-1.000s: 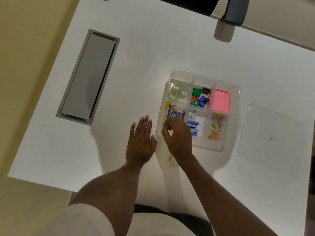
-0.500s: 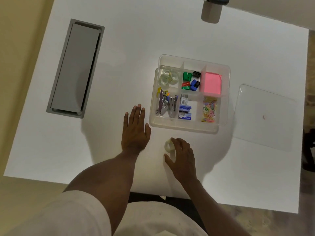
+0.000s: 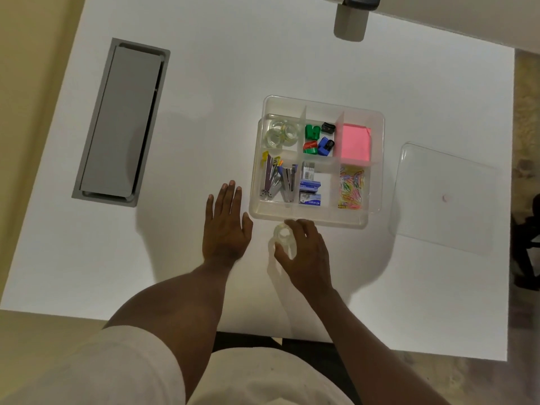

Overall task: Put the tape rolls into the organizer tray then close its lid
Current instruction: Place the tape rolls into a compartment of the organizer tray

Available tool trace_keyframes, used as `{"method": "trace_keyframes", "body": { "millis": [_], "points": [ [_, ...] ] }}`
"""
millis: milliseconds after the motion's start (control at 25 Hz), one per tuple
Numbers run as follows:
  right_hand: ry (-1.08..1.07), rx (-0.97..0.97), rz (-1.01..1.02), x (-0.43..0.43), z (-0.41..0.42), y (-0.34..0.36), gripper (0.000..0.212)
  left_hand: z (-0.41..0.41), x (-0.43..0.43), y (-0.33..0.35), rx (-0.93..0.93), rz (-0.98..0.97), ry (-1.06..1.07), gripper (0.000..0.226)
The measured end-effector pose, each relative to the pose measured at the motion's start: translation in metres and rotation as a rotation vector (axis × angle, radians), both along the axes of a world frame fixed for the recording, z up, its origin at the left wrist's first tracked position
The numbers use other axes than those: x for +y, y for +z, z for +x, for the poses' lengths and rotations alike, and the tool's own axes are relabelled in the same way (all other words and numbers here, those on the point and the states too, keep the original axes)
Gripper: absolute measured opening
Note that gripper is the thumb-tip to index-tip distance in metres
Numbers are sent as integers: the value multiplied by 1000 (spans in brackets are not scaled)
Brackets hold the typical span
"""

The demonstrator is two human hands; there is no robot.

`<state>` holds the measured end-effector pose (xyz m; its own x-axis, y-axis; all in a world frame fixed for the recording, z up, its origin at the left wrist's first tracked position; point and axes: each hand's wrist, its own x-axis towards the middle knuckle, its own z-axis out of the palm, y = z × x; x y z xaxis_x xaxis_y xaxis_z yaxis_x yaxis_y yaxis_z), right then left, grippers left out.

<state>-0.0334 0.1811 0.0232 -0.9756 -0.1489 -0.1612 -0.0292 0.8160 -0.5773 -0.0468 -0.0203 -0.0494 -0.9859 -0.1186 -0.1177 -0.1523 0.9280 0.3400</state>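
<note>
Just below the organizer tray (image 3: 306,220), the right hand (image 3: 306,252) grips a tape roll (image 3: 283,233) between fingertips.

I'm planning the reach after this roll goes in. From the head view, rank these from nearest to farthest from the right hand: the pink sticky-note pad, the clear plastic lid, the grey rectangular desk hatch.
From the right hand:
1. Pink sticky-note pad, in the tray's far right compartment, ahead of the hand.
2. Clear plastic lid, flat on the desk right of the tray.
3. Grey rectangular desk hatch, far left of the desk, beyond the left hand.
</note>
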Motion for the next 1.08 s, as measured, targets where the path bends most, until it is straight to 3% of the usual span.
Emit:
{"method": "trace_keyframes", "body": {
  "millis": [280,480,760,960,1080],
  "points": [
    [-92,146,-193,-17,-95,36,50,-1,1,0,-2,4,9,65],
    [-59,129,-131,-26,-175,35,51,-1,0,3,15,26,8,65],
    [235,153,436,-28,-259,25,42,-2,0,3,-27,39,16,66],
    [316,92,552,-30,-265,18,49,-3,1,3,-37,36,17,65],
    [296,184,551,-31,-264,16,43,-3,1,3,-37,32,15,65]
  ]
}}
